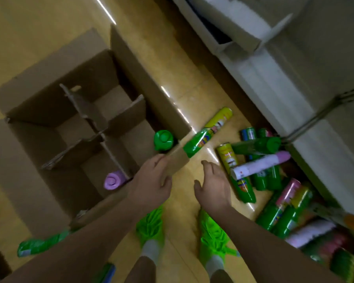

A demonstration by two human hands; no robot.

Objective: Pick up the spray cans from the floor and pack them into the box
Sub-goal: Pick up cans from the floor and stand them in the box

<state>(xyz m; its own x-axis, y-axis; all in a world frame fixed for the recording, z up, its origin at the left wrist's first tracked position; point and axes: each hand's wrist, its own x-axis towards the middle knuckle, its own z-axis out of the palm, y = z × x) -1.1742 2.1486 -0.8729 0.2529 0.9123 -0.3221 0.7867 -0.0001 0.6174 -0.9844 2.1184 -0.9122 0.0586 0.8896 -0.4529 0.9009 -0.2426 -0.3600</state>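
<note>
- Box (55,111) sits open on the floor (25,27), left of centre, w/ cardboard dividers (102,121) splitting it into cells.
- Two cans already in: green-capped can (163,139) upright in the far right cell, purple-capped can (112,181) upright in the near right cell.
- Left hand (152,181) rests against the box's near right flap (177,162), fingers straight, holding nothing.
- Right hand (213,185) hovers over bare floor just beside the pile, fingers spread and relaxed, empty.
- Spray cans (260,170) heaped on the floor at right – mostly green, some yellow, pink; a white-and-purple can (258,165) lies across the top.
- One green-and-yellow can (207,132) lies by the box's right corner, touching the flap edge.
- Another green can (40,245) lies on the floor near left, under the left forearm.
- Green shoes (212,233) at near centre; white shelving (294,68) along the far right.
- Frame blurry, labels unreadable.
</note>
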